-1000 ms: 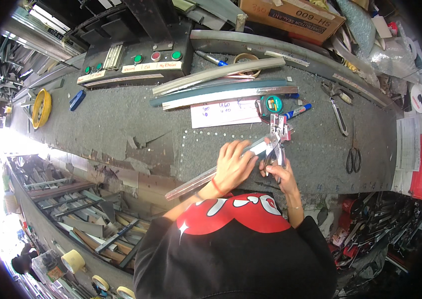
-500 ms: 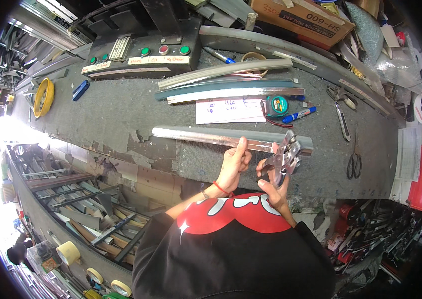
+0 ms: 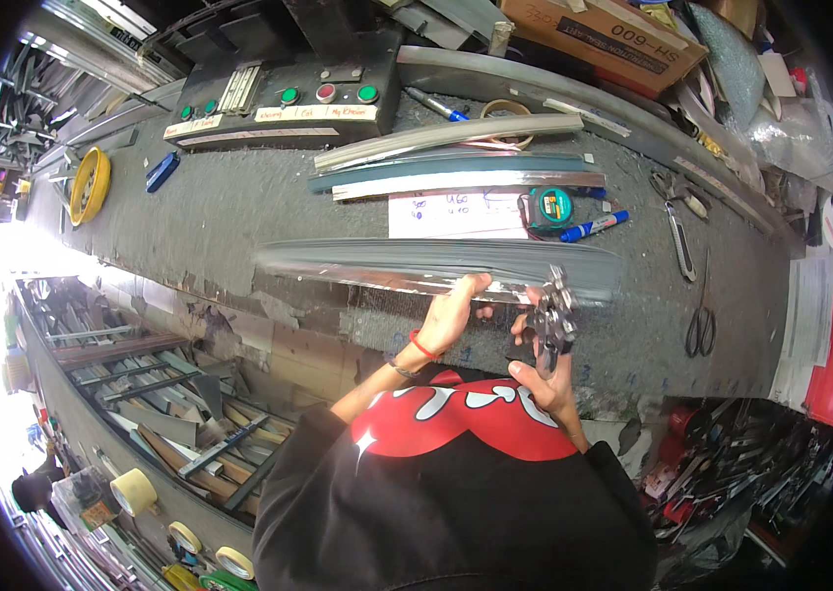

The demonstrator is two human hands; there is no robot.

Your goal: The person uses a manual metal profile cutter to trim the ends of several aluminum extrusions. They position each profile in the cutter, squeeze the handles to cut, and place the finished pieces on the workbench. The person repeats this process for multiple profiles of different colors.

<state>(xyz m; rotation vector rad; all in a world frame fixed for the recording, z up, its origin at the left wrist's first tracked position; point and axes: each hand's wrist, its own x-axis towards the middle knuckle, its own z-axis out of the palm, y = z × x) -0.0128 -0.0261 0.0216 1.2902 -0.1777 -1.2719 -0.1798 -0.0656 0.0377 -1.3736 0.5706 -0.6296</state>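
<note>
Left hand (image 3: 450, 315) pinching; right hand (image 3: 550, 386) curled, gripping.

Black scissors (image 3: 701, 313) (near a cutter (image 3: 679, 242))

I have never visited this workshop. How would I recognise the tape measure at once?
On the long grey workbench, find the white paper with handwriting. The tape measure sits at the paper's right end, just up and left of the blue marker. Its compact black body with a round teal face sets it apart from the long strips and slim marker nearby.
</note>
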